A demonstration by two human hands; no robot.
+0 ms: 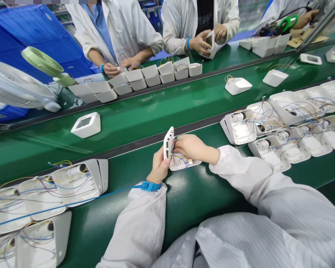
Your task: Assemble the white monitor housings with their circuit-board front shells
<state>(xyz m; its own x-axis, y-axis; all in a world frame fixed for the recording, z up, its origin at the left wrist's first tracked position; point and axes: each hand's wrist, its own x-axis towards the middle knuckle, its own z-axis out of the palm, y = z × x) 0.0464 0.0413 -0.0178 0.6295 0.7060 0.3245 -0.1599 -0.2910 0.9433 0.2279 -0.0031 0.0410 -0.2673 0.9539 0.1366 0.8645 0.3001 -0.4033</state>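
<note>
Near the middle of the bench, my left hand (159,165) grips a white plastic housing panel (168,143) and holds it on edge, its slotted rim towards me. My right hand (191,147) has its fingers bent and pressed together against the panel's inner side; whatever they pinch is hidden. Beneath the right hand lies a white plastic shell (181,163) with blue and yellow wires and a small white connector. A blue wrist strap (151,186) with a cord circles my left wrist.
Open wired housings stand in rows at left (72,186) and right (293,139). Past a dark rail, the green conveyor (145,117) carries several white housings (86,124). Across it, co-workers handle parts beside grey-white shells (138,80). Fans (19,85) stand at far left.
</note>
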